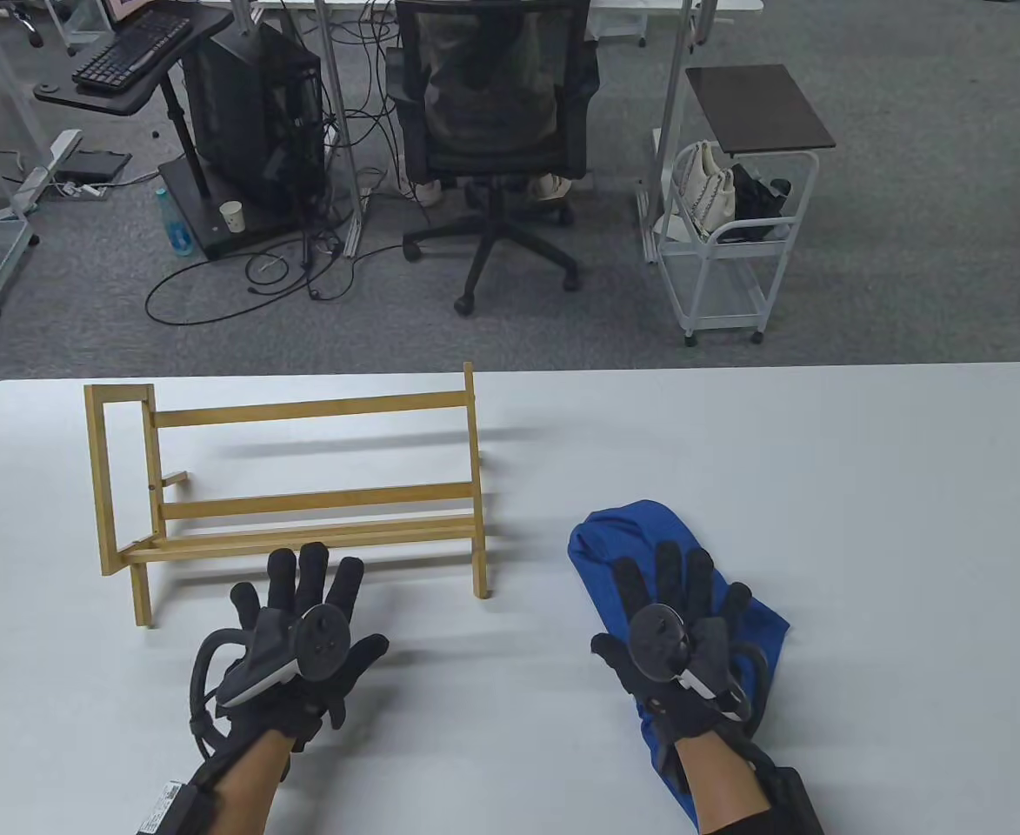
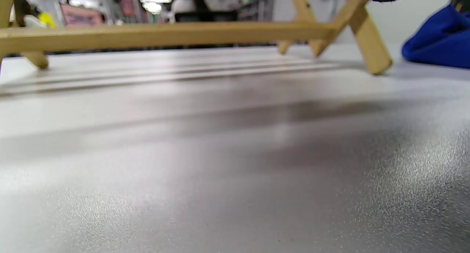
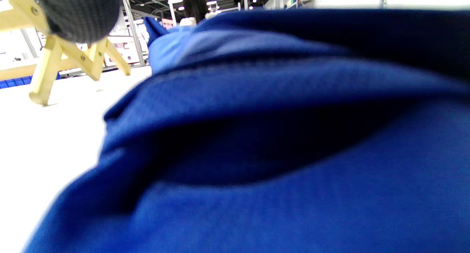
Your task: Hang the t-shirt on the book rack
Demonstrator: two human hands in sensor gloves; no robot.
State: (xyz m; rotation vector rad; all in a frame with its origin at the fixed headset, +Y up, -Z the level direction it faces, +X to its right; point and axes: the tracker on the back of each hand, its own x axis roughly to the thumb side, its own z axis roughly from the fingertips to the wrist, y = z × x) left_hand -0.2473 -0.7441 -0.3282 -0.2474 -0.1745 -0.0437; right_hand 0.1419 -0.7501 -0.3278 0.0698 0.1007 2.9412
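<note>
Blue crumpled fabric t-shirt [image 1: 640,544] lies bunched on the white table [image 1: 866,487], right of centre, close to the near edge. Long axis runs roughly from the near edge up toward the far-left, i.e. angled at the rack.

Light wooden slatted book rack [image 1: 301,487] stands upright on the table's left half, rails parallel to the near edge. Its right end leg is near the shirt but apart from it; bare table between.

Right hand [image 1: 679,626]: flat on top of the shirt, fingers straight and spread, palm down. Resting/pressing, not pinching anything as far as the table view shows. Right wrist view is nearly all blue cloth [image 3: 279,135], w/ a rack leg [image 3: 44,80] off to the left, so the cam sits right on the fabric.

Left hand [image 1: 301,626]: fingers spread and straight, flat on or just above the table, fingertips just in front of the rack's lower front rail. Holds nothing. Left wrist view shows bare table, rack rail [image 2: 165,34] ahead, shirt [image 2: 440,43] off right.

Key relation: shirt is directly under the right hand, rack lies to its left and slightly farther back. Right hand is the one to grab; left is nearer the rack, prob. best used to steady it or take the other shirt edge. Nothing lifted yet, task at start imo. Shirt is wadded, so it'll likely need spreading before it drapes over the top rail.
</note>
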